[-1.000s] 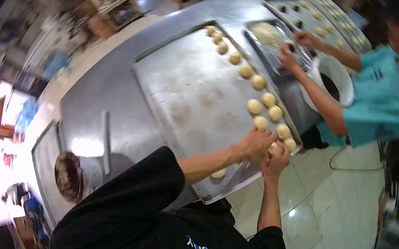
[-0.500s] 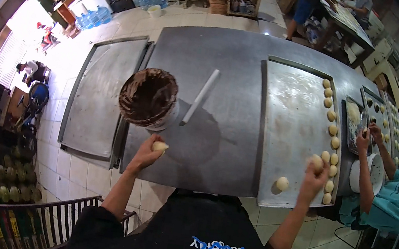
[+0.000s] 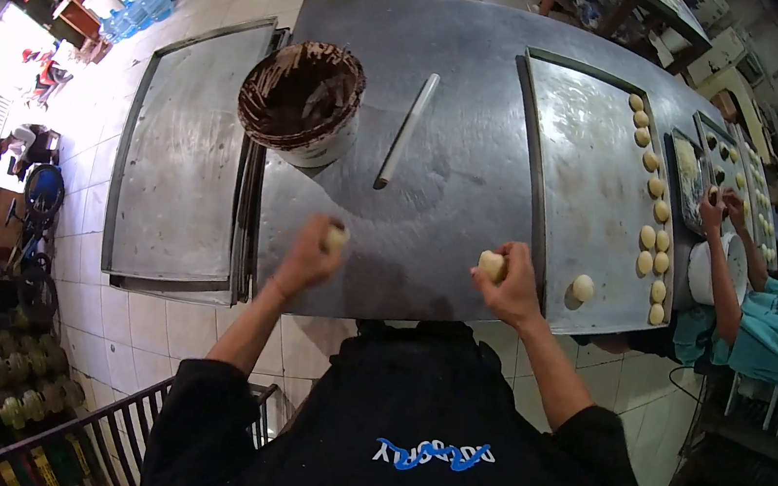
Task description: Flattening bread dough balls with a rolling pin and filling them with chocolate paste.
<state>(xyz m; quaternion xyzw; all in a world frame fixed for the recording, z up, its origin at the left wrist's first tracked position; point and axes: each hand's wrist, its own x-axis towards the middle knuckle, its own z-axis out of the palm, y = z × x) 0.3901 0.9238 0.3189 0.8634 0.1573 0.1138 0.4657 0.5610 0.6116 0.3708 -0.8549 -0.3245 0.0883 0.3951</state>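
My left hand (image 3: pixel 317 251) grips a piece of pale dough (image 3: pixel 336 236) over the steel table, a little below a white bucket (image 3: pixel 295 132) whose inside is smeared with dark brown paste. My right hand (image 3: pixel 512 281) is closed round another pale dough piece (image 3: pixel 490 264), just left of the large baking tray (image 3: pixel 561 207). Pale dough balls (image 3: pixel 644 263) line that tray's right side, and a single ball (image 3: pixel 582 288) lies nearer its front. A pale rod (image 3: pixel 409 128) lies on the table beside the bucket.
Stacked steel trays (image 3: pixel 173 165) lie at the left. At the right, a co-worker in teal (image 3: pixel 771 328) works over smaller trays (image 3: pixel 725 155) and a white tub (image 3: pixel 705 270). A bicycle (image 3: pixel 43 197), water jugs (image 3: pixel 139 13) and a metal railing (image 3: pixel 113 433) surround the table.
Both hands were at the right tray a second ago. My left hand has moved left, then slightly up; my right hand has moved left off the tray with dough. The view has turned and shifted.
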